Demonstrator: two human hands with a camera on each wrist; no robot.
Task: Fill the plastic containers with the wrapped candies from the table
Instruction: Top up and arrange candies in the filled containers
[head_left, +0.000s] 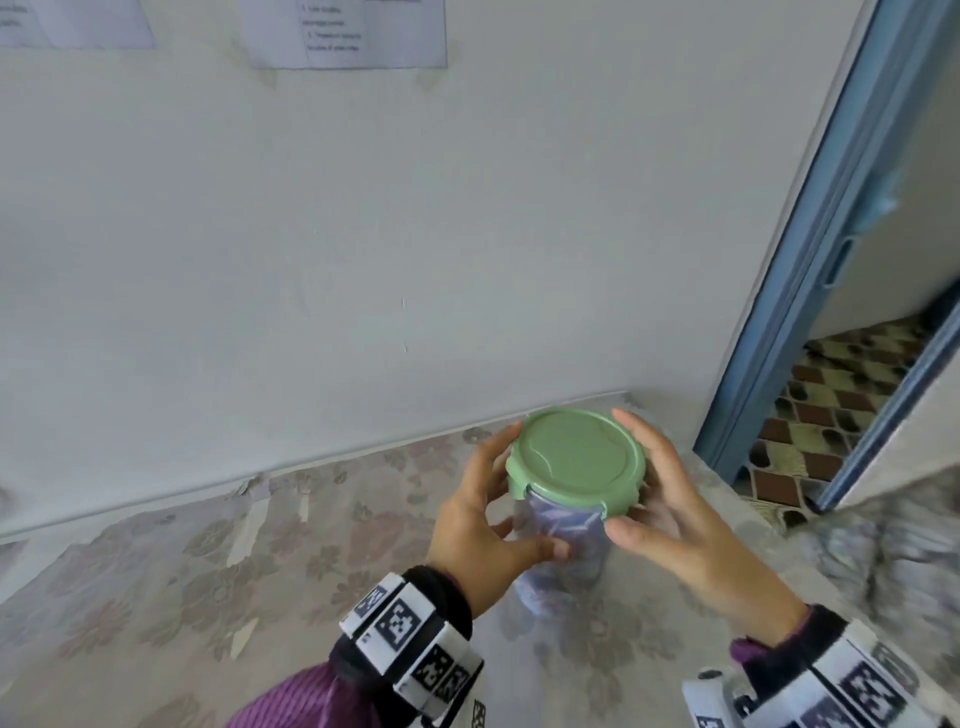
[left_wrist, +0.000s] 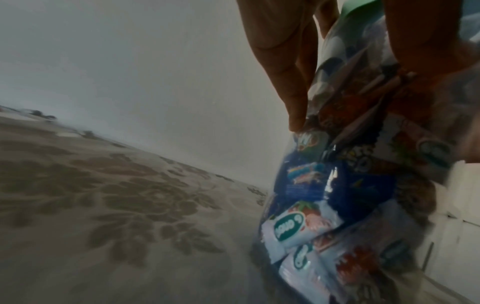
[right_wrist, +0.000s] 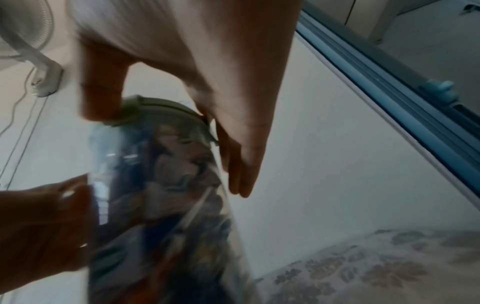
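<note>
- Clear plastic container (head_left: 558, 535) sits lower centre-right of the head view, on the floral tablecloth (head_left: 156, 597), close to the wall (head_left: 363, 234).
- Green lid (head_left: 577, 462) is on top of it, seen nearly face-on. Cannot tell if it is fully snapped.
- Container packed with wrapped candies (left_wrist: 298, 226); left wrist view shows white, blue and red wrappers pressed against the clear wall, right half of that frame.
- Left hand (head_left: 483, 525): wrapped around the container body, thumb across the front just under the lid, fingers curled round the far side. Clamped on the container.
- Right hand (head_left: 670, 514): on the lid's right edge, thumb at the near rim, fingers running along the far side. Right wrist view shows the thumb on the lid rim, upper left of centre, with the fingers hanging straight down past the rim. Gripping the lid edge.
- Both wrist views are motion-blurred.
- Blue door frame (head_left: 810, 260) at right of the head view, patterned floor tiles (head_left: 831, 415) beyond it.
- Papers (head_left: 348, 31) taped to the wall, top of frame.
</note>
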